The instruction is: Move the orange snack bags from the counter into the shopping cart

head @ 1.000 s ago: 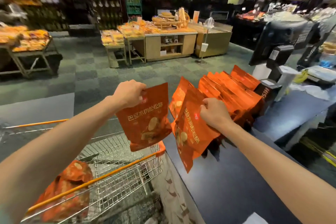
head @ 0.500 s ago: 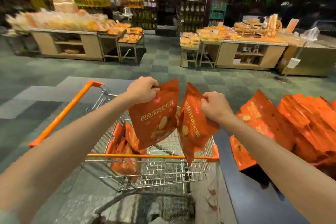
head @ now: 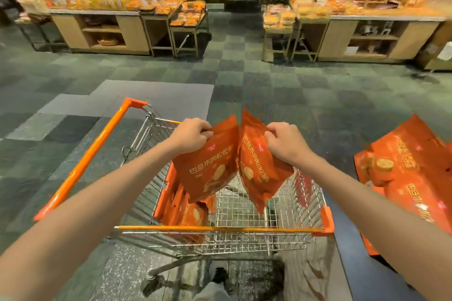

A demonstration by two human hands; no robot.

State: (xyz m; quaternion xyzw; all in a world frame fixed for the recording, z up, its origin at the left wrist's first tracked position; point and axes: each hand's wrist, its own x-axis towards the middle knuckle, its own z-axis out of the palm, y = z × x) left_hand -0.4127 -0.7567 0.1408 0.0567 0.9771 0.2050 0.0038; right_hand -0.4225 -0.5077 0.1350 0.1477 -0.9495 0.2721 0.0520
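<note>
Two orange snack bags (head: 208, 166) (head: 260, 168), clamped by top edges in our left hand (head: 190, 138) and right hand (head: 285, 142), now hang over the shopping cart (head: 225, 228), off the counter (head: 349, 264); release looks next.

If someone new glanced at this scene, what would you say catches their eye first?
Two orange snack bags dangle over the shopping cart: one bag in the left hand, the other bag in the right hand. More orange bags lie inside the cart at its left, and a stack waits at far right.
</note>
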